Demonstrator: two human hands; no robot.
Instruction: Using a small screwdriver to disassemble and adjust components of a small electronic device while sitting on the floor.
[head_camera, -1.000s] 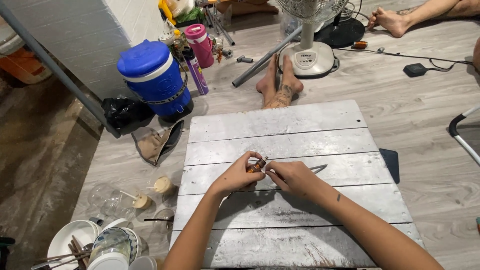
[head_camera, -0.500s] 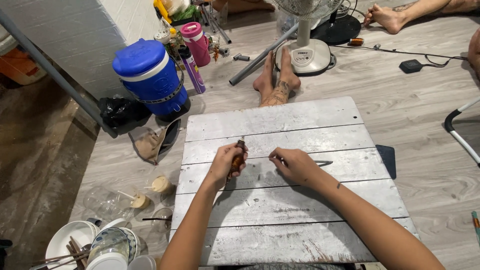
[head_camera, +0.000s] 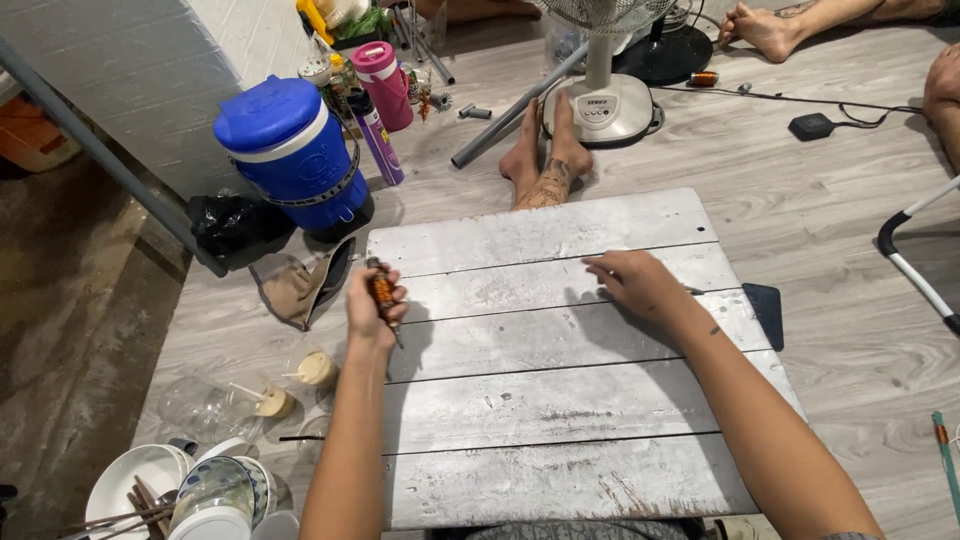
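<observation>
My left hand (head_camera: 374, 303) is closed around a small tool with a brown-orange handle (head_camera: 381, 287), held upright over the left edge of a white planked board (head_camera: 560, 400) on my lap. My right hand (head_camera: 635, 282) rests palm down on the board's upper right part, fingers slightly spread, over a thin dark item that I cannot make out. My own bare feet (head_camera: 545, 160) stick out beyond the board's far edge.
A blue cooler jug (head_camera: 288, 150), a pink bottle (head_camera: 383, 80) and a purple can (head_camera: 376, 135) stand at the upper left. A standing fan base (head_camera: 605, 105) is ahead. Bowls and cups (head_camera: 190, 490) sit lower left. Another person's foot (head_camera: 760, 25) lies at the top right.
My hands have separated: the left moved left to the board's edge with the tool, and the right moved right and settled flat on the board.
</observation>
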